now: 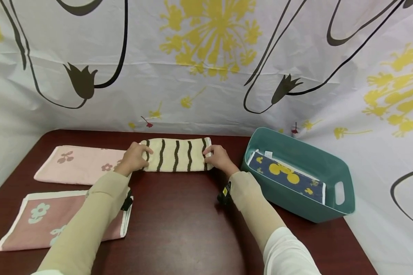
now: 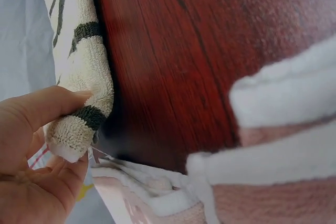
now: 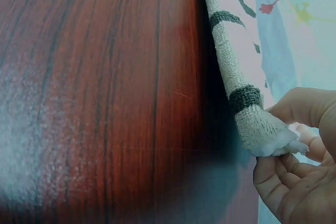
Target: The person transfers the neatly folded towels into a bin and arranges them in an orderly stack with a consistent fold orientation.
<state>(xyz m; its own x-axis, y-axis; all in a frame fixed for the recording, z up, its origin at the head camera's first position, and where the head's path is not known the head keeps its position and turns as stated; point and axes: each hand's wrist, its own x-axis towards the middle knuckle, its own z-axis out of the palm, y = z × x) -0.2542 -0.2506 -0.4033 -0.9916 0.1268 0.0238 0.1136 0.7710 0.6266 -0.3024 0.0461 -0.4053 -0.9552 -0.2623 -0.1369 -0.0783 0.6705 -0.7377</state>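
Observation:
A folded cream towel with dark wavy stripes stretches between both hands near the table's far edge. My left hand pinches its left end, thumb on top and fingers underneath, as the left wrist view shows. At the opposite end, my right hand pinches the other corner the same way; in the right wrist view the towel's white edge bunches between thumb and fingers. Close by the left hand lies a folded light pink towel with flower and cherry patterns.
Nearer on the left is a folded darker pink towel with pale flowers. On the right stands a green basket holding a folded blue towel with yellow shapes. A patterned curtain hangs behind the brown table.

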